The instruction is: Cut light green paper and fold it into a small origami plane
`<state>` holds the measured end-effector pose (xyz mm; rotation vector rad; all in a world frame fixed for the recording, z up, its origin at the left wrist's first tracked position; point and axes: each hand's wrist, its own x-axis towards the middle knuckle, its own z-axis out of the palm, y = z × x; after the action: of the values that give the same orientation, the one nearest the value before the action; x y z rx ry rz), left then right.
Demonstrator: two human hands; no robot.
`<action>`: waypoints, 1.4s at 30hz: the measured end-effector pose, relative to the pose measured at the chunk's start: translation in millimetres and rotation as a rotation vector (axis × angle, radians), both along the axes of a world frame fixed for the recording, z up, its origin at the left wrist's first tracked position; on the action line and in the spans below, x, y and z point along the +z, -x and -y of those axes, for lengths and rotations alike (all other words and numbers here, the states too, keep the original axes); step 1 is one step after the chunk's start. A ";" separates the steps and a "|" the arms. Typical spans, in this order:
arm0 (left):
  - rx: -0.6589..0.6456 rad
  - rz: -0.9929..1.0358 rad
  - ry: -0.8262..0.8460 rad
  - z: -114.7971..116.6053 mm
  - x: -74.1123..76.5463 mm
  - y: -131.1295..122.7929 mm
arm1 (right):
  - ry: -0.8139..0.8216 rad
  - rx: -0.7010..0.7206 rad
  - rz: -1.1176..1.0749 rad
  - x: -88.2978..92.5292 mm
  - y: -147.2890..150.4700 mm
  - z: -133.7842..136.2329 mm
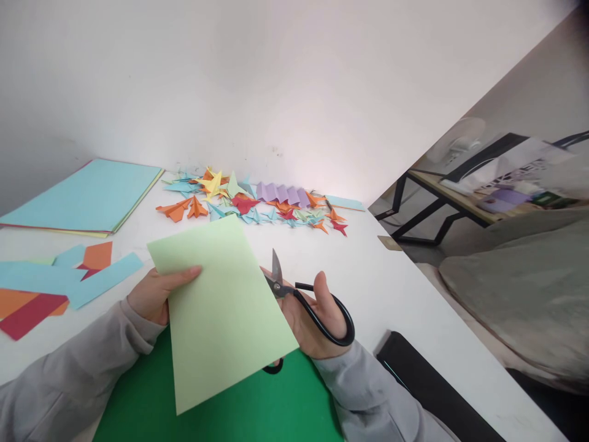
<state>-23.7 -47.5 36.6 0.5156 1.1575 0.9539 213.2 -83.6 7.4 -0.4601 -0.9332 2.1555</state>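
A pale green sheet of paper (225,319) is pinched at its left edge by my left hand (161,288), thumb on top and fingers behind. My right hand (313,319) holds black-handled scissors (278,285) with the blades apart, at the right edge of the sheet. One blade points up beside the paper; the other goes partly out of sight at its edge. The sheet hides some of my right fingers and most of the lower handle loop. Below the paper lies a green mat (257,405).
Folded paper shapes (248,202) in many colours lie along the wall. A stack of coloured sheets (87,190) is at the back left, with paper scraps (41,307) in front. A black case (427,387) lies at the right, near the edge of the white table (396,294).
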 end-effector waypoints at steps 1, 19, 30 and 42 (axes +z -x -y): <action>0.003 -0.005 -0.001 -0.7 -0.5 0.5 | -0.012 -0.004 -0.007 0.2 -0.7 -0.3; -0.095 0.023 0.039 6.5 2.5 -5.7 | 0.055 -0.068 0.130 4.5 3.6 4.3; -0.079 0.046 0.052 5.8 2.5 -5.7 | 0.053 -0.077 0.020 2.1 -1.7 2.0; -0.139 0.059 0.071 10.9 2.4 -9.1 | 0.037 -0.169 0.127 7.6 6.3 4.3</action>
<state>-14.6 -58.4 39.0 0.5012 1.0843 0.8002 207.0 -87.9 15.1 -0.6773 -0.8908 2.0117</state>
